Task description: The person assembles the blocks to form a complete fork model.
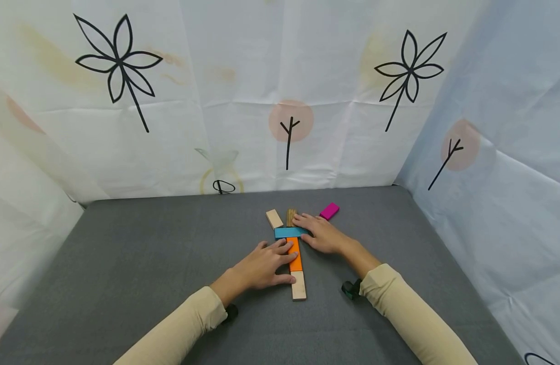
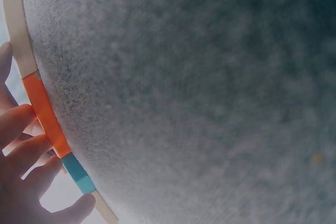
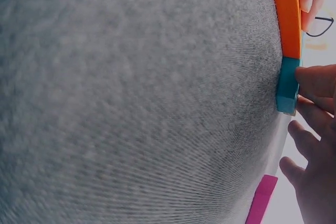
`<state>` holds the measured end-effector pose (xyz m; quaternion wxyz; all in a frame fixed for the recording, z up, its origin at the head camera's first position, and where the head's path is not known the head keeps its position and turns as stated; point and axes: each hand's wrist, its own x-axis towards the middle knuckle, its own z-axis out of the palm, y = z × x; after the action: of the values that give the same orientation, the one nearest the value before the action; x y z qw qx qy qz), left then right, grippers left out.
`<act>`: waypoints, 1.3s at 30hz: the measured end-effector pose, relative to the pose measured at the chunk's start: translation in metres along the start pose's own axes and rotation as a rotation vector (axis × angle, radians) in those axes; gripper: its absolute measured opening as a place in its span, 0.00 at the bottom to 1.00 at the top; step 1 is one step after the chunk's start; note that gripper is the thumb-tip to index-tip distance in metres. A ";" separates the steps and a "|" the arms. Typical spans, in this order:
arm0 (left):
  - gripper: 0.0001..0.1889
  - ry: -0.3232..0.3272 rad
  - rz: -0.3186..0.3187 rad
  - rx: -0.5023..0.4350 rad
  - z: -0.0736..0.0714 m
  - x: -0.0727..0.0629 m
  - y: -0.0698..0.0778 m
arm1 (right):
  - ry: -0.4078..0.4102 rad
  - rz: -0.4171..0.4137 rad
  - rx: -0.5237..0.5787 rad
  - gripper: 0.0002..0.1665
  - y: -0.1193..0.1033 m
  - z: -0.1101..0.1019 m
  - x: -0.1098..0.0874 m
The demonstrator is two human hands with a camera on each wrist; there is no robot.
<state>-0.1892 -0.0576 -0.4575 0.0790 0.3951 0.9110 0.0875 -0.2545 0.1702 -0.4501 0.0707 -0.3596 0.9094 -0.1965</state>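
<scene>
Flat blocks lie joined on the grey table: a pale wooden block (image 1: 299, 290) nearest, then an orange block (image 1: 296, 265), with a blue block (image 1: 285, 232) set crosswise at its far end. Beyond the blue one are a streaked brown block (image 1: 289, 218) and a second pale wooden block (image 1: 274, 218), slanted to the left. My left hand (image 1: 263, 267) has its fingers spread over the orange block, thumb at the near pale block. The fingers of my right hand (image 1: 324, 235) rest extended at the blue block's right end and by the brown block; they partly cover both.
A magenta block (image 1: 330, 210) lies apart, just beyond my right hand. Behind the grey table (image 1: 170, 253) hangs a pale cloth (image 1: 243, 76) with plant drawings, and another cloth side (image 1: 513, 203) stands along the right.
</scene>
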 end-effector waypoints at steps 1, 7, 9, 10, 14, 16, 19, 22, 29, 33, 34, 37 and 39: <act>0.35 0.000 0.001 0.001 0.000 0.000 0.000 | 0.004 -0.002 -0.005 0.29 0.000 0.000 0.000; 0.35 -0.003 0.000 0.003 0.001 0.000 0.000 | 0.001 0.009 -0.023 0.28 -0.002 -0.002 0.002; 0.35 -0.001 0.001 0.003 0.000 0.000 0.000 | -0.004 0.019 -0.022 0.28 -0.003 -0.003 0.002; 0.35 0.000 0.002 0.002 0.000 0.000 0.000 | -0.007 0.026 -0.024 0.28 -0.004 -0.004 0.002; 0.35 0.004 0.005 -0.001 0.000 -0.001 0.000 | -0.017 0.039 -0.040 0.28 -0.004 -0.005 0.004; 0.35 0.002 0.004 -0.002 0.000 -0.001 0.000 | -0.024 0.043 -0.057 0.28 -0.004 -0.005 0.005; 0.35 0.000 0.003 0.001 0.000 0.000 0.000 | -0.035 0.049 -0.078 0.28 -0.004 -0.006 0.007; 0.35 -0.002 0.001 0.001 0.001 0.000 0.000 | -0.041 0.056 -0.089 0.28 -0.002 -0.006 0.009; 0.35 -0.007 0.000 -0.012 0.001 0.000 0.000 | -0.054 0.047 -0.096 0.29 -0.002 -0.008 0.012; 0.35 -0.008 0.001 -0.013 0.000 0.000 0.000 | -0.060 0.039 -0.119 0.29 -0.003 -0.008 0.012; 0.35 -0.008 0.000 -0.014 0.000 0.000 0.000 | -0.061 0.038 -0.125 0.29 -0.004 -0.008 0.012; 0.35 -0.009 -0.002 -0.015 0.000 0.000 0.000 | -0.062 0.039 -0.141 0.29 -0.005 -0.008 0.011; 0.35 -0.007 -0.003 -0.016 0.000 0.000 0.000 | -0.062 0.040 -0.152 0.29 -0.006 -0.008 0.011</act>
<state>-0.1890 -0.0581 -0.4573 0.0855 0.3936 0.9105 0.0931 -0.2611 0.1608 -0.4406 0.0753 -0.3515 0.9262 -0.1140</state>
